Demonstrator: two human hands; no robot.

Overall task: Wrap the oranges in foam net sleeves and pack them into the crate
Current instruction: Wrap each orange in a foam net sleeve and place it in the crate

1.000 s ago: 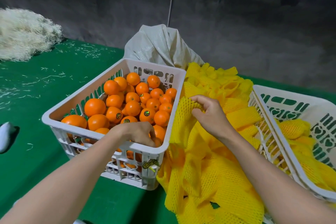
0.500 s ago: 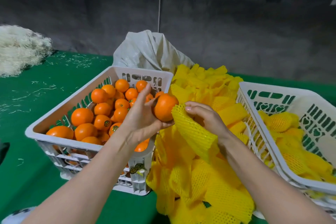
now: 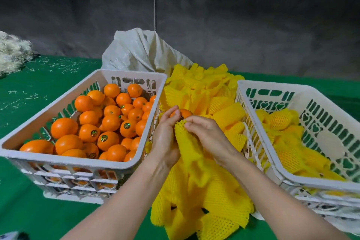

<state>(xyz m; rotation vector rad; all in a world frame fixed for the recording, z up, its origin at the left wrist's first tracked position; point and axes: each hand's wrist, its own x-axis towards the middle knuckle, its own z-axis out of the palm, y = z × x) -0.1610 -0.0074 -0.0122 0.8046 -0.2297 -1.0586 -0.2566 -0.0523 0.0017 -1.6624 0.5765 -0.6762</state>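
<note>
Above a pile of yellow sleeves (image 3: 214, 200), beside the crate of loose oranges (image 3: 78, 159), the left hand (image 3: 165, 138) curls its fingers round an orange (image 3: 184, 113) at the mouth of a foam net sleeve (image 3: 188, 142), which the right hand (image 3: 208, 134) pinches by the edge, apparently to slide the fruit in; the packing crate (image 3: 282, 86) stands near on the right, partly filled, with room left.

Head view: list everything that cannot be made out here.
In the head view:
The orange: mostly hidden by the left hand holding it and the foam net sleeve pinched by the right hand; how far in it sits is unclear.
The right crate: cut off by the right edge; wrapped-fruit count unclear.
The left crate: lower oranges hidden by top ones.
The sack: contents hidden.
</note>
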